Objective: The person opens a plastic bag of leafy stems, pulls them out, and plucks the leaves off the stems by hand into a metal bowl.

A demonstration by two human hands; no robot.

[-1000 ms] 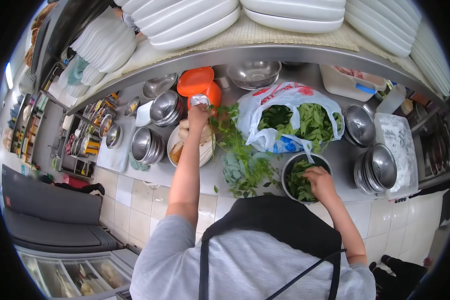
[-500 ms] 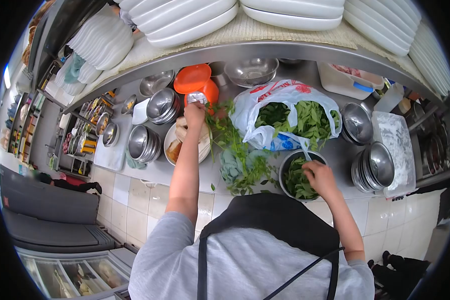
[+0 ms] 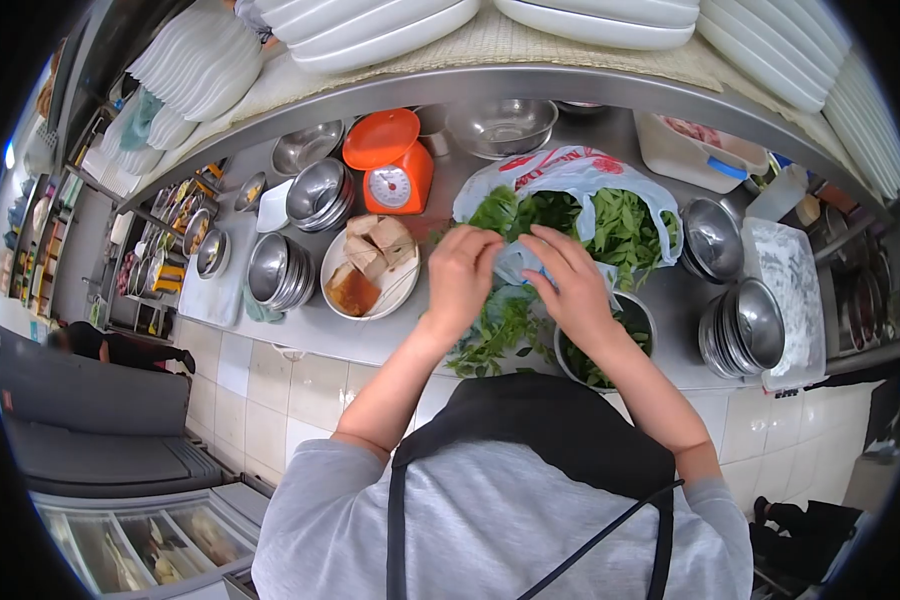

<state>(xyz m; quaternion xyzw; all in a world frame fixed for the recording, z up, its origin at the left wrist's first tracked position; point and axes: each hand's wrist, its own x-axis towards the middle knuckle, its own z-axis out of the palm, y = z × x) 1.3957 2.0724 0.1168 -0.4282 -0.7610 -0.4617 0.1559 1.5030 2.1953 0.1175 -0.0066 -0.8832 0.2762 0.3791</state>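
My left hand [image 3: 460, 278] is closed, its fingertips pinching what looks like a leafy sprig [image 3: 495, 214] in front of the plastic bag. My right hand [image 3: 572, 282] is beside it, fingers curved and apart, over the front edge of the white plastic bag [image 3: 485, 182]. Green leaves [image 3: 622, 228] fill the bag's opening. Beneath my right forearm is a metal pot [image 3: 653, 325] with loose leaves inside, partly covered by the arm. Leafy stems [image 3: 495, 335] lie on the counter between my forearms.
A white plate [image 3: 402, 292] of pale and browned chunks stands left, behind it an orange scale [image 3: 395, 180]. Stacked metal bowls [image 3: 282, 272] stand at left, more bowls [image 3: 745, 325] at right. A shelf edge [image 3: 570, 85] with white dishes overhangs the back. A white tub [image 3: 685, 165] stands back right.
My left hand has moved right from in front of the scale to the bag, uncovering the plate and dial. My right hand has left the pot, moving up and left to the bag's edge.
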